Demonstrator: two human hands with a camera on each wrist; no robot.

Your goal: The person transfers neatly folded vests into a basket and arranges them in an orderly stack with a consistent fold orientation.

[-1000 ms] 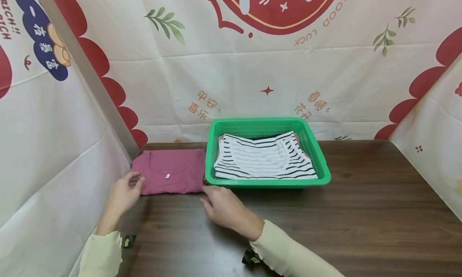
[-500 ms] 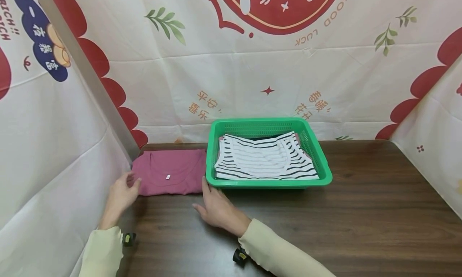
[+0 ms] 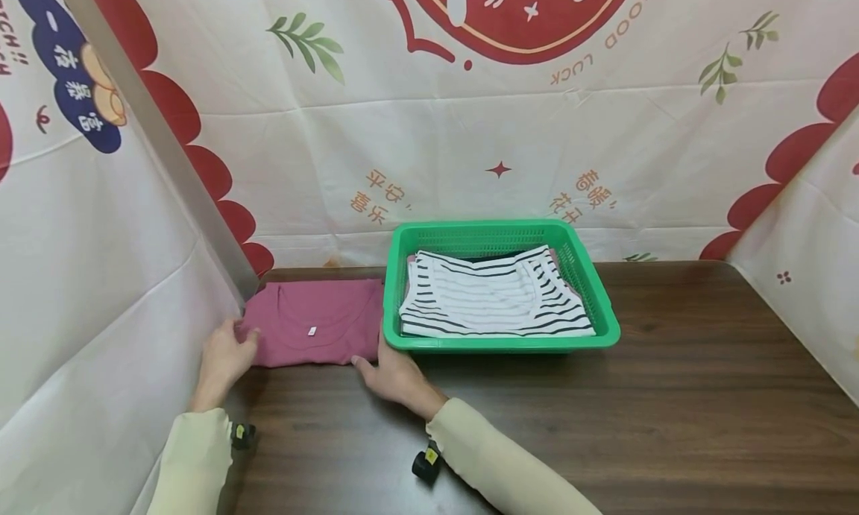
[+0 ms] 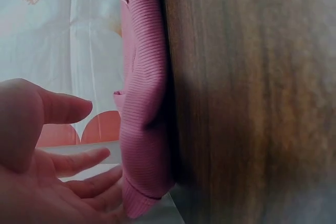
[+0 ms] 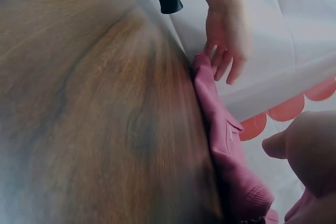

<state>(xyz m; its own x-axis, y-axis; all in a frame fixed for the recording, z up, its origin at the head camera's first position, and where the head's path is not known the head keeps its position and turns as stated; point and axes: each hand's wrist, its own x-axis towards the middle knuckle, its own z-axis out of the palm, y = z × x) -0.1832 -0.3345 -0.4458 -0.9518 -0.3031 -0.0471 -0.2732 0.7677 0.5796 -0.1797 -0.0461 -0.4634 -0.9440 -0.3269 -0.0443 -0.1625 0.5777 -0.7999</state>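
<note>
A folded mauve-pink ribbed shirt (image 3: 329, 306) with a small white tag lies flat at the table's back left. Its left edge is where my left hand (image 3: 221, 360) is, fingers loosely bent; the left wrist view has the thumb well apart from the fingers (image 4: 86, 161), the fingertips at the shirt's end. At the shirt's front right corner is my right hand (image 3: 396, 373). Its fingers reach between shirt and basket and are partly hidden under the rim; the thumb stays in front of the shirt. The green basket (image 3: 503, 343) holds a folded white-and-black striped top (image 3: 493, 295).
More folded clothing, pink and dark, shows beneath the striped top. A printed white cloth (image 3: 443, 150) hangs behind the brown wooden table (image 3: 604, 425). Another white cloth (image 3: 121, 276) closes off the left side, right beside my left hand.
My right hand has shifted left, its fingers moving from the basket's front corner into the gap beside the shirt. The left hand has edged slightly left. Shirt and basket stay in place.
</note>
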